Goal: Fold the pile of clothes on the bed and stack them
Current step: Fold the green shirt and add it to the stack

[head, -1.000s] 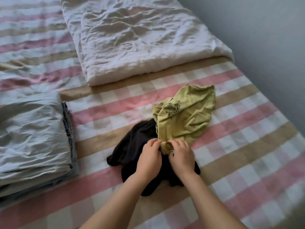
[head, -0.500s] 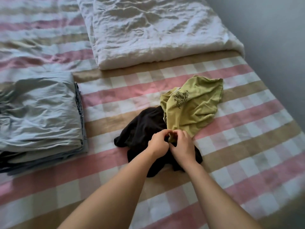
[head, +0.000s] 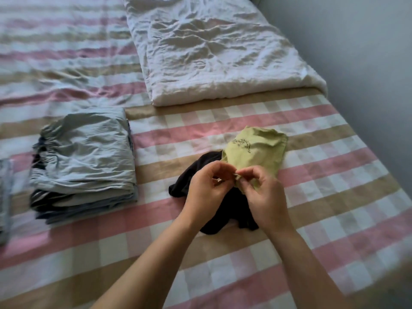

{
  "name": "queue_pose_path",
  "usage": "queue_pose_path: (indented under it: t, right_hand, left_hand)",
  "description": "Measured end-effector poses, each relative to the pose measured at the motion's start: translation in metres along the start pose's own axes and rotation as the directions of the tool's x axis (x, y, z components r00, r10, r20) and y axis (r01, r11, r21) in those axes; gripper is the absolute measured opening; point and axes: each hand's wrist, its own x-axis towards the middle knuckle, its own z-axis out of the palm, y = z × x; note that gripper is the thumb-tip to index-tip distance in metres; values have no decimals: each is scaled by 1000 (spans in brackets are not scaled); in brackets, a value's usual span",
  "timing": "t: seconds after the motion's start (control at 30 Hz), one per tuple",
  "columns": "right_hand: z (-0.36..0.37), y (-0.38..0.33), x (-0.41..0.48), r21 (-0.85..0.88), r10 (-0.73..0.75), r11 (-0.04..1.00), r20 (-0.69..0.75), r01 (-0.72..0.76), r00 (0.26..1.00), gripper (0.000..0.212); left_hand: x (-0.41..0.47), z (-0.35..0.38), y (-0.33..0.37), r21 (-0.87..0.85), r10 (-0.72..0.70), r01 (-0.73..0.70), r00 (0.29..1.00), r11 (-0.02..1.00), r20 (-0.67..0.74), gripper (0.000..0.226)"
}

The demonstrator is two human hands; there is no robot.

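An olive-green garment (head: 256, 150) with a dark print lies crumpled on the checked bedsheet (head: 323, 175), partly over a black garment (head: 231, 208). My left hand (head: 207, 188) and my right hand (head: 265, 195) meet at the green garment's near edge. Both pinch that edge between thumb and fingers, lifted a little above the black cloth. To the left stands a stack of folded clothes (head: 82, 159), light grey-blue on top with darker pieces under it.
A folded white quilt (head: 211, 47) lies at the back of the bed. A grey wall (head: 367, 63) runs along the bed's right side. Another folded grey item (head: 4, 197) shows at the far left edge.
My hands have lifted the green garment's near edge off the black cloth, and the green garment has bunched up smaller. The view has swung left, showing more of the folded stack.
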Motion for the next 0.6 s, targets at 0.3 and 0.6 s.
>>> queue_pose_path:
  t: [0.3, 0.6]
  right_hand:
    - [-16, -148, -110, 516, -210, 856, 367, -11, 906, 22]
    - [105, -109, -185, 334, 95, 891, 525, -307, 846, 12]
  left_hand:
    - [-152, -113, 82, 38, 261, -260, 965, 965, -6, 15]
    - [-238, -149, -25, 52, -247, 257, 957, 965, -154, 8]
